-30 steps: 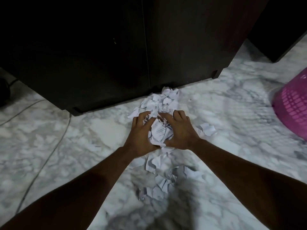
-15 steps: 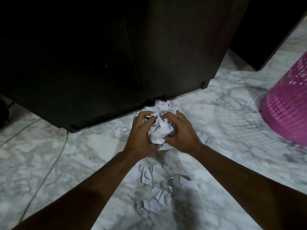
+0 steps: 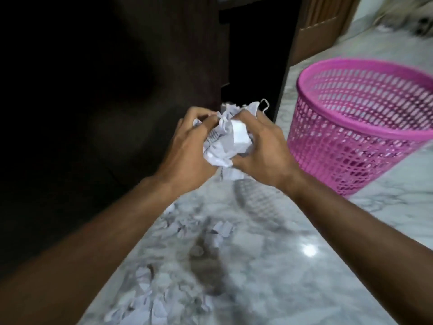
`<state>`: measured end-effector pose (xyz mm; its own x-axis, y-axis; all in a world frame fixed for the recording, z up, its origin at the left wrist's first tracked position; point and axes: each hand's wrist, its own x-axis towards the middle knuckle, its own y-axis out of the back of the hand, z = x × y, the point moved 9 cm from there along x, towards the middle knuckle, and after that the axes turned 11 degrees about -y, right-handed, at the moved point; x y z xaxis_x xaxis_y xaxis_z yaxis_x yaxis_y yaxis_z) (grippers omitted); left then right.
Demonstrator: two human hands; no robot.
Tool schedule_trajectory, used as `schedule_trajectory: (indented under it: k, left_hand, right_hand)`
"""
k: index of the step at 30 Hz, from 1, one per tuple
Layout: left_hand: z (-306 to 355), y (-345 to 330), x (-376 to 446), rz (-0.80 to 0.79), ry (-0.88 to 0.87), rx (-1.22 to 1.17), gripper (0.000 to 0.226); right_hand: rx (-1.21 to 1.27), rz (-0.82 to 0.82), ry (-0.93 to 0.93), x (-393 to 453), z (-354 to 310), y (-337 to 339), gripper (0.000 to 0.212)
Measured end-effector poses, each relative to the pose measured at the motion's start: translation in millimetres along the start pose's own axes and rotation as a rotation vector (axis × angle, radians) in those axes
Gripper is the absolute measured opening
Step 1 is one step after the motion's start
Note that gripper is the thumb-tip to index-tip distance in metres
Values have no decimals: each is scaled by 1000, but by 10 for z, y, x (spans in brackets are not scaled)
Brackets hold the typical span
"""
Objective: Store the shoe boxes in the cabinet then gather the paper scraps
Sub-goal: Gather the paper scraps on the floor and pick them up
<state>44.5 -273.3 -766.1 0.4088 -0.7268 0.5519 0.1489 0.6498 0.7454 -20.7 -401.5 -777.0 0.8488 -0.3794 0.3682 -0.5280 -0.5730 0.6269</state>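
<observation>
Item one: wad of paper scraps (image 3: 225, 141), white, some with printed lines, crumpled together and held up off the floor between my two hands. My left hand (image 3: 187, 146) curls its fingers round the wad's left side; my right hand (image 3: 262, 146) curls round its right side, thumbs toward me.

Item two: loose paper scraps (image 3: 220, 228), still lying on the floor below and nearer to me than my hands, with a further scatter close under my left forearm; blurred, count not readable.

Item three: marble floor (image 3: 281, 277), white with grey veining, a bright light spot under my right forearm.

Item four: pink basket (image 3: 365, 137), latticed plastic, upright on the floor just right of my right hand.

Item five: dark cabinet (image 3: 105, 90), beyond and left of my hands.
</observation>
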Motion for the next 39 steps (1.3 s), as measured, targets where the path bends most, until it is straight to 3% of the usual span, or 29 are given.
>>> schedule_trajectory:
  k: [6, 14, 17, 21, 23, 25, 27, 30, 32, 34, 39]
  left_hand:
    - [668, -161, 1324, 124, -219, -79, 51]
    - [1482, -1107, 2466, -45, -377, -170, 61]
    - [1458, -1619, 2559, -220, -343, -188, 66]
    - [1343, -2306, 2492, -643, -331, 33, 88]
    - [1336, -2362, 2495, -719, -304, 93, 105]
    - [1334, -2297, 2529, -714, -273, 134, 113]
    - [1296, -2245, 2604, -697, -241, 155, 105]
    - [1255, -2091, 2596, -652, -198, 124, 93]
    - [1263, -1887, 2483, -565, -194, 93, 82]
    - [883, -1580, 2133, -466, -161, 67, 70]
    - [907, -1032, 1890, -191, -257, -48, 49]
  right_hand:
    - [-205, 237, 13, 473, 120, 1380, 72]
    - [-212, 423, -224, 505, 1006, 2570, 70]
    - [-218, 368, -335, 393, 1394, 2611, 69]
    - [-440, 65, -595, 376, 1999, 2443, 82]
    - [-557, -55, -666, 351, 2106, 2374, 95]
    - [-616, -107, -667, 385, 2056, 2328, 103]
    - [-664, -114, -703, 434, 2006, 2375, 105]
    - [-716, -33, -712, 475, 1894, 2464, 92]
    - [-697, 98, -643, 440, 1693, 2464, 75]
    - [-631, 101, -495, 444, 1313, 1968, 62]
    - [-624, 214, -217, 286, 837, 1860, 63]
